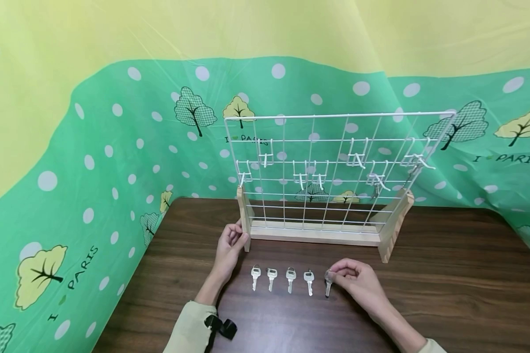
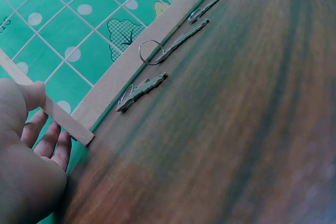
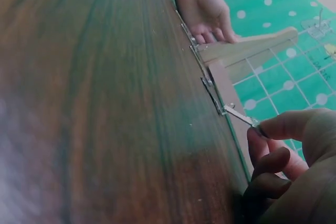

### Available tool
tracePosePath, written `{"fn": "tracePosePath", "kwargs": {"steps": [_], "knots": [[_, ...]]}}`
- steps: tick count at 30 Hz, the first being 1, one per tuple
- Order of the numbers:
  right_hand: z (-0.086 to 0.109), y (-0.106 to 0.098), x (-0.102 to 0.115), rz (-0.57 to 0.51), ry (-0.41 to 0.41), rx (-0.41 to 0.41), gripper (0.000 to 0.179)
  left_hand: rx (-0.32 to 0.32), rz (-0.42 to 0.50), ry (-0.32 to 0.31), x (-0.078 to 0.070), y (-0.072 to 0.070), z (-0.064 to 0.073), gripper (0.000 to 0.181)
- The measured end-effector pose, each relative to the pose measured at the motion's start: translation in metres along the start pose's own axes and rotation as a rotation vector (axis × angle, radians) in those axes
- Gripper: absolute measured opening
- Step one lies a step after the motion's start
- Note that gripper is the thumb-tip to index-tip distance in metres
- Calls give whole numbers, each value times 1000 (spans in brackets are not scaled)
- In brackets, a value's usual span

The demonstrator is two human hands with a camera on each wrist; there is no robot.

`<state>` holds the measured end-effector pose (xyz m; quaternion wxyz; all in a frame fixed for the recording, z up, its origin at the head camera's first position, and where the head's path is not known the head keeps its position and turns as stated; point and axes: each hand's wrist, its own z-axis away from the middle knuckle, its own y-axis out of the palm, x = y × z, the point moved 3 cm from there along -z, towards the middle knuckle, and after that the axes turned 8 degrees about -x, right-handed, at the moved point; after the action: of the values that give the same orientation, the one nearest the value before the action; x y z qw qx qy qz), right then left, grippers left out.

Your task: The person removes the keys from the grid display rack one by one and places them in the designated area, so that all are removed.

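My right hand [image 1: 357,284] pinches a silver key [image 1: 328,284] by its ring end between thumb and fingertips, at the right end of a row of keys. In the right wrist view the held key [image 3: 241,116] tilts, its blade toward the table. Several more keys [image 1: 291,280] lie side by side on the table in front of the rack, each with a small ring. My left hand [image 1: 230,247] grips the left wooden leg [image 1: 245,220] of the white wire grid rack [image 1: 331,196], thumb on the near side, fingers behind, as the left wrist view [image 2: 31,145] shows.
White hooks [image 1: 356,159] hang on the grid at different heights. Keys hang from two hooks at the right, one a lower key [image 1: 375,191]. The dark wooden table [image 1: 463,274] carries the rack. A green and yellow patterned cloth [image 1: 115,162] stands behind and at the left.
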<state>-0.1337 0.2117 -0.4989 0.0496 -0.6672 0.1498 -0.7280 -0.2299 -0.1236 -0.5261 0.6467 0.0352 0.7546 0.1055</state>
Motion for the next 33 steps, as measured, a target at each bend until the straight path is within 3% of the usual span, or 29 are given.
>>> {"fn": "tracePosePath", "kwargs": {"steps": [8,18,25,33], "knots": [[-5,3,-3,139,-32,19,7,-18,-15,-8,1,-1,1,25],[-6,5,2,375,-171,-42,15,-10,-2,-22,2,1,0,24],[-6,6,2,437,-179,-55,19,-5,0,-10,1,1,0,26],[-7,6,2,426,-195,-60,22,1,4,-10,-2,1,1,27]]}}
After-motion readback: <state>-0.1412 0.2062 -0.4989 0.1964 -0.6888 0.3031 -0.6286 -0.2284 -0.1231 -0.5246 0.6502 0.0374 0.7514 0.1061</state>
